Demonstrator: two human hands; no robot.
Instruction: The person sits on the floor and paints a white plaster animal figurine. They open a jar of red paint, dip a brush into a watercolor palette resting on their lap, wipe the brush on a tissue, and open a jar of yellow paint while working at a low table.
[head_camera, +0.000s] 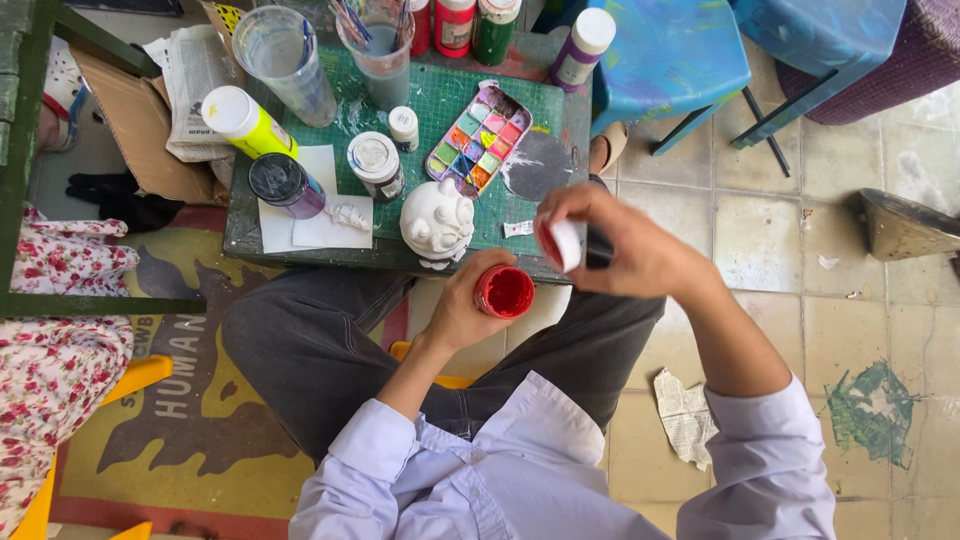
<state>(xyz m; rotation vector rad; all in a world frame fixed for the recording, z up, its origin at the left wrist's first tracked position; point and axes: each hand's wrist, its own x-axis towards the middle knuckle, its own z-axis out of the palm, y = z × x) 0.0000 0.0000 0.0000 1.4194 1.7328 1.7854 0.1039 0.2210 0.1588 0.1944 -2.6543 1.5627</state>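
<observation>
Below the near edge of the small table (250, 235), the left hand (462, 305) has its fingers wrapped around an open jar of red paint (505, 291). Just beside it, the right hand (625, 250) pinches the white lid (563, 244). A white figurine (437, 222) stands at the near edge.

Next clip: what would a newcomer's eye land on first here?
The open red paint jar in the left hand, mid-frame, with the right hand holding its lid beside it. Behind them, on the green cutting mat, sit a white unpainted figurine and a many-coloured paint palette.
</observation>
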